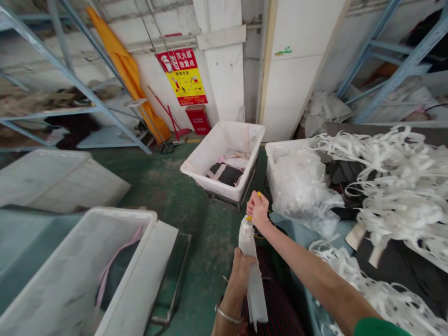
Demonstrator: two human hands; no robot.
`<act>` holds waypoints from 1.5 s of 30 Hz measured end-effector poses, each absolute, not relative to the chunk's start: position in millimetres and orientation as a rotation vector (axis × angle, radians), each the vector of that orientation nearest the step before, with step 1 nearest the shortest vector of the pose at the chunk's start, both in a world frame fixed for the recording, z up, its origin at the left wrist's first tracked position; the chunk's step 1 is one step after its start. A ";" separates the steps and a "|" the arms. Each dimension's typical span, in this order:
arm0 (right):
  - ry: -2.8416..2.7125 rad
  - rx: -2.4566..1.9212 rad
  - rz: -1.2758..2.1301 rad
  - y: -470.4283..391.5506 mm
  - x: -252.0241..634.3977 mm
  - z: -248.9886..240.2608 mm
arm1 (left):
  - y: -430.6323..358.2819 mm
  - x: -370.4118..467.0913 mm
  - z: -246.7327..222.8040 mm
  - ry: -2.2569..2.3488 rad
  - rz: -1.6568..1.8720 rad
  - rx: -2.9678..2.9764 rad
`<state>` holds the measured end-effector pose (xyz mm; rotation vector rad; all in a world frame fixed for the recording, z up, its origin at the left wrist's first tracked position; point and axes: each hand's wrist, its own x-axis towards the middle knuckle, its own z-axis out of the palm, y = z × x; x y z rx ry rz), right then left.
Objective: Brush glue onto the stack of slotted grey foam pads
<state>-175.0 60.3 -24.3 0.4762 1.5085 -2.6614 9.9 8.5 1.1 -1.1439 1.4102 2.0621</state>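
Note:
My left hand (pixel 241 268), with a bangle at the wrist, is closed around the middle of a long white strip bundle (pixel 256 294) that looks like folded cloth or tape. The bundle hangs down toward my lap, its upper end frayed. Just above that end, my right hand (pixel 258 210) is closed on a small yellow thing (pixel 248 218), which shows below the fist and again at its top. Its kind is hidden by the fingers. The yellow thing touches or nearly touches the frayed end.
Ahead stands a white tub (pixel 224 135) on a wheeled frame, with dark and pink fabric inside. Right of it, a clear plastic bag (pixel 297 179) fills another tub. Heaped white strips (pixel 402 186) cover the right side. A larger white bin (pixel 147 261) stands at left.

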 end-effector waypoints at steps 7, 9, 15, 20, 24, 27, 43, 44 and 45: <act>1.371 0.827 -2.736 85.0 -217.1 -28.6 | 7.1 8.6 3.8 1.549 2.025 -1.119; 1.256 0.844 -2.710 85.0 -225.3 -23.4 | 2.5 7.3 4.8 1.560 2.041 -1.118; 1.217 0.714 -2.665 55.0 -201.3 -13.9 | -3.1 -6.3 16.6 1.554 2.057 -1.188; 1.418 0.723 -2.722 55.1 -203.7 -5.2 | 1.1 -3.5 18.0 1.477 2.131 -1.146; 1.343 0.590 -2.734 55.8 -201.1 -4.1 | 3.2 1.4 9.8 1.461 2.113 -1.180; 1.337 0.532 -2.673 55.1 -192.5 -8.5 | 3.8 4.4 5.0 1.436 2.151 -1.090; 1.154 0.306 -2.618 63.4 -188.4 -9.6 | -8.3 11.2 4.0 1.357 2.178 -1.114; 1.132 0.261 -2.583 61.9 -186.4 -9.7 | -8.9 11.3 4.0 1.350 2.188 -1.099; 1.129 0.249 -2.563 60.7 -185.1 -9.9 | -9.2 11.0 4.1 1.340 2.183 -1.096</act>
